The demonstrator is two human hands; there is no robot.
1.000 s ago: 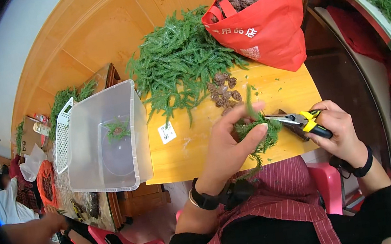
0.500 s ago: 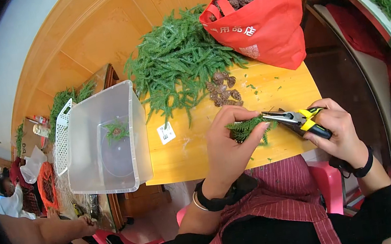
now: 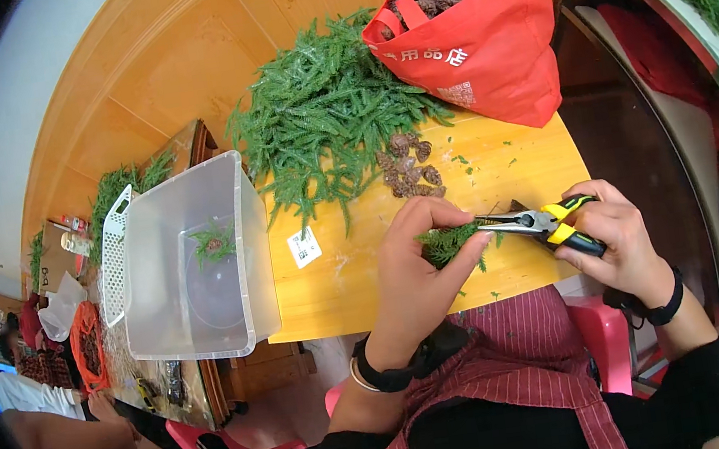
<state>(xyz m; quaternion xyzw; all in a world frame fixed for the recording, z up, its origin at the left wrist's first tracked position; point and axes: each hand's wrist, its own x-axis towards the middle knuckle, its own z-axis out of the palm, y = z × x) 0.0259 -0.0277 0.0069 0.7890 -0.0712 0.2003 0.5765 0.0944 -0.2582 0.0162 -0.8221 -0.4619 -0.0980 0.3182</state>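
Observation:
My left hand (image 3: 411,263) pinches a small green artificial pine sprig (image 3: 445,245) between thumb and fingers, over the near part of the yellow table (image 3: 341,291). In my right hand (image 3: 615,234) is a pair of pliers (image 3: 580,239) with yellow and black handles. Their metal jaws reach left to the sprig's end beside my left fingertips; whether they bite on it I cannot tell. Just beyond my left hand lie several brown pine cones (image 3: 406,163). A big heap of green pine sprigs (image 3: 325,110) covers the table's far side.
A red bag (image 3: 482,51) full of pine cones stands at the back right. On the left, a clear plastic bin (image 3: 263,321) holds a sprig with a cone. A white label (image 3: 304,247) lies beside it. At far left, another person's arm (image 3: 77,439) shows near a second table.
The pliers' jaws have shifted slightly at the sprig's end, and their handles sit a little closer together. At far left, the other person's arm has moved.

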